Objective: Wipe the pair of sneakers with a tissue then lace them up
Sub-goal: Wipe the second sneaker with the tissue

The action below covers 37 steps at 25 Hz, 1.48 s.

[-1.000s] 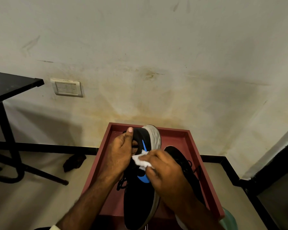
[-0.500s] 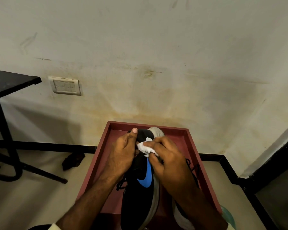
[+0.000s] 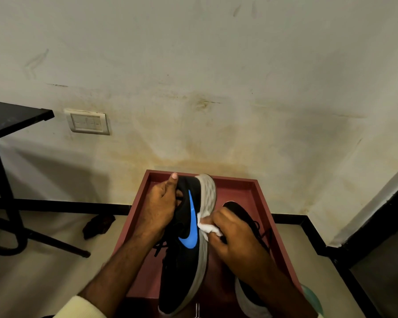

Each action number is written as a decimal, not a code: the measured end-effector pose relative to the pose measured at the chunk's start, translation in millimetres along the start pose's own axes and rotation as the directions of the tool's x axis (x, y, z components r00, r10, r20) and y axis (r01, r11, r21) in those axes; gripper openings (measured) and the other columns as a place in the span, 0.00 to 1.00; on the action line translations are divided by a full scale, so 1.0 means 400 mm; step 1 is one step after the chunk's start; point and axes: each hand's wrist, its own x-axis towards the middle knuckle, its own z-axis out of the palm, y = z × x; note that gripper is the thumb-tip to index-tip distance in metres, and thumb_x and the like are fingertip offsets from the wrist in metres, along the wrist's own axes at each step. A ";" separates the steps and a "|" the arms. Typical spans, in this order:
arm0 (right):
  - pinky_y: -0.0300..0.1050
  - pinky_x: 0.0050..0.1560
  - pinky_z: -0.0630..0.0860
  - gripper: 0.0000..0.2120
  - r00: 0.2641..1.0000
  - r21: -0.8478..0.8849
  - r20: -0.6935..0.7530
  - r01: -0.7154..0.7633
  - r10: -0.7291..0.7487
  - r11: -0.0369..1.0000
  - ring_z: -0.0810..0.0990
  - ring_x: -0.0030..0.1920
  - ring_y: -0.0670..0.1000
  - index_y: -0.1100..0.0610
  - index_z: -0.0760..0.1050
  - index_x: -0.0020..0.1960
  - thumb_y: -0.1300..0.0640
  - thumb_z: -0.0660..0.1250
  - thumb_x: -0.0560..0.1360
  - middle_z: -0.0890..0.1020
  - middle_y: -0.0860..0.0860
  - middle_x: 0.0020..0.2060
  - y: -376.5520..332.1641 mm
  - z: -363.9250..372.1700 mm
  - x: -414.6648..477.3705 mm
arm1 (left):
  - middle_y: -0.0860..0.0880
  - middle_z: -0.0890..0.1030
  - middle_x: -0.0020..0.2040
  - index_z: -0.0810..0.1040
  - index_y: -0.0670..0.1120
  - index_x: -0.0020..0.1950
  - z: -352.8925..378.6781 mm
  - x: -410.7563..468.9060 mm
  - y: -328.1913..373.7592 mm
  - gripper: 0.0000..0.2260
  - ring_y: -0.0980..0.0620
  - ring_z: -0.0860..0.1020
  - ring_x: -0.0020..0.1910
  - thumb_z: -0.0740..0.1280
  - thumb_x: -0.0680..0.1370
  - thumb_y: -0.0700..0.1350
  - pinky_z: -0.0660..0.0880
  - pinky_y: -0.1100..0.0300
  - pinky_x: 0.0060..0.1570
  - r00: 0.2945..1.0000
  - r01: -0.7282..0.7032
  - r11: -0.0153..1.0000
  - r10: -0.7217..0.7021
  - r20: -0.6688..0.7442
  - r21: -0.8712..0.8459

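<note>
Black with a blue swoosh, and lifted clear: holds the sneaker (image 3: 186, 249) on its side above the red tray (image 3: 257, 191) with the left hand (image 3: 161, 210), fingers curled into the collar opening, thumb up over the heel rim. Pinches a wadded white tissue (image 3: 208, 226) in the right hand (image 3: 234, 239) and presses it against the grey midsole about halfway along. Looks to be partway through the wiping half of the job, working the sole edge of this one shoe. Gives no sign either way about the second sneaker (image 3: 246, 216), lying flat in the tray just right of the held one and partly under the right wrist. Leaves the lacing wholly to do, judging by the black laces (image 3: 161, 245) dangling loose below the left wrist, perhaps only part-threaded, too dark to be sure. Points heel away toward the wall and toe back toward the wearer, long axis running near to far and tipped a little rightward at the far end, sole edge facing right, opening facing left.
</note>
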 end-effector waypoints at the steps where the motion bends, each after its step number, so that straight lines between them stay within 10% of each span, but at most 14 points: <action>1: 0.36 0.52 0.76 0.10 1.000 -0.019 -0.005 -0.009 0.009 1.000 0.77 0.52 0.40 0.51 0.79 0.58 0.62 0.68 0.80 0.76 0.39 0.51 0.010 -0.002 0.005 | 0.41 0.85 0.37 0.83 0.40 0.43 -0.005 0.009 -0.001 0.30 0.39 0.85 0.38 0.58 0.83 0.64 0.82 0.41 0.44 0.999 0.020 1.000 -0.020 -0.027 -0.011; 5: 0.34 0.53 0.75 0.12 0.974 -0.061 -0.219 -0.072 0.057 0.996 0.77 0.54 0.40 0.53 0.80 0.60 0.64 0.69 0.79 0.78 0.43 0.54 0.018 -0.008 0.044 | 0.36 0.82 0.36 0.80 0.38 0.41 -0.002 0.017 0.005 0.32 0.39 0.81 0.34 0.57 0.83 0.66 0.78 0.46 0.39 0.999 0.045 0.997 -0.044 0.008 -0.057; 8: 0.40 0.56 0.77 0.11 0.997 0.029 -0.080 -0.004 0.006 1.000 0.79 0.55 0.42 0.52 0.81 0.58 0.64 0.68 0.79 0.79 0.42 0.53 0.008 0.020 0.016 | 0.50 0.76 0.26 0.75 0.46 0.34 -0.006 0.016 0.015 0.27 0.52 0.75 0.26 0.57 0.84 0.62 0.71 0.60 0.31 0.999 0.037 0.996 -0.040 -0.037 -0.076; 12: 0.38 0.53 0.78 0.09 0.993 0.140 0.117 -0.002 -0.014 0.990 0.81 0.52 0.43 0.52 0.82 0.56 0.61 0.70 0.79 0.80 0.40 0.50 0.022 0.006 -0.013 | 0.41 0.77 0.35 0.77 0.42 0.38 -0.027 0.031 0.005 0.27 0.44 0.75 0.36 0.57 0.84 0.62 0.71 0.55 0.36 0.996 0.045 0.997 -0.050 -0.074 -0.062; 18: 0.40 0.55 0.79 0.11 0.968 0.148 -0.247 -0.004 0.041 0.989 0.82 0.56 0.43 0.52 0.82 0.59 0.63 0.70 0.80 0.82 0.41 0.53 0.008 0.011 0.017 | 0.52 0.80 0.29 0.78 0.47 0.36 -0.008 0.011 0.016 0.26 0.52 0.79 0.30 0.56 0.84 0.63 0.74 0.56 0.34 0.999 -0.035 0.998 0.035 0.011 0.060; 22: 0.35 0.54 0.76 0.11 0.978 0.133 -0.207 -0.006 0.033 0.991 0.80 0.55 0.41 0.52 0.82 0.58 0.65 0.70 0.79 0.80 0.40 0.52 0.011 0.038 0.011 | 0.50 0.87 0.44 0.81 0.56 0.56 -0.011 0.005 -0.002 0.23 0.51 0.87 0.45 0.66 0.74 0.73 0.84 0.44 0.51 0.988 -0.069 0.995 0.057 0.146 0.075; 28: 0.39 0.54 0.78 0.12 0.984 0.101 -0.174 -0.004 0.022 0.995 0.80 0.55 0.40 0.51 0.82 0.58 0.64 0.69 0.79 0.80 0.40 0.53 0.024 0.041 0.011 | 0.49 0.82 0.38 0.75 0.48 0.63 -0.010 -0.013 0.008 0.19 0.47 0.83 0.41 0.71 0.79 0.57 0.82 0.43 0.46 0.956 -0.276 0.909 0.226 0.188 0.311; 33: 0.37 0.53 0.77 0.12 0.949 0.047 -0.313 -0.027 0.040 0.999 0.80 0.55 0.41 0.51 0.82 0.60 0.63 0.68 0.81 0.81 0.42 0.53 0.027 0.021 0.033 | 0.44 0.76 0.34 0.75 0.48 0.57 -0.002 -0.020 0.007 0.13 0.43 0.78 0.34 0.69 0.81 0.55 0.76 0.41 0.39 0.933 -0.333 0.903 0.276 0.229 0.270; 37: 0.37 0.54 0.76 0.10 0.990 0.072 -0.138 -0.010 0.019 0.997 0.79 0.54 0.40 0.51 0.81 0.57 0.63 0.67 0.80 0.79 0.40 0.51 0.009 0.046 0.007 | 0.56 0.75 0.31 0.77 0.51 0.59 -0.015 -0.003 -0.004 0.12 0.53 0.78 0.34 0.70 0.80 0.55 0.80 0.40 0.43 0.958 -0.255 0.953 0.226 0.175 0.164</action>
